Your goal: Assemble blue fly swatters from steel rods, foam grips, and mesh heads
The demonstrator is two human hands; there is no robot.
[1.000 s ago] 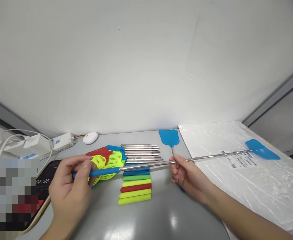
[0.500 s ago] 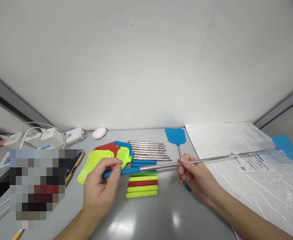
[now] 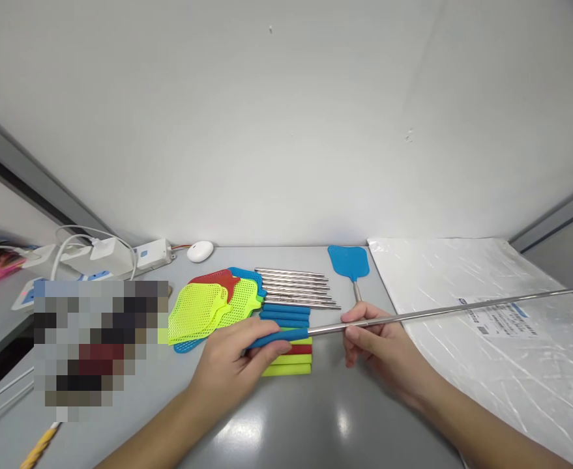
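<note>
An extended fly swatter (image 3: 442, 312) with a metal rod lies slantwise across my view, held above the table. My left hand (image 3: 232, 358) is closed around the end of its blue handle (image 3: 286, 337). My right hand (image 3: 388, 348) pinches the rod a short way beyond the handle. The blue head of this swatter is partly cut off at the right edge. Behind my right hand lies another blue fly swatter (image 3: 349, 262), its lower part hidden. Several green, red and blue handle grips (image 3: 289, 369) lie under the held handle, partly covered.
Loose perforated swatter heads (image 3: 198, 306) in yellow-green, red and blue overlap left of centre. Several metal rods (image 3: 296, 286) lie beside them. A labelled white plastic package (image 3: 427, 273) covers the right side. Left are chargers on a power strip (image 3: 154, 254), a white round case (image 3: 200, 251) and a blurred-out patch.
My left hand and the held swatter have moved right, so its head now runs out of view. My right hand now grips the rod nearer the handle. The camera view has shifted slightly.
</note>
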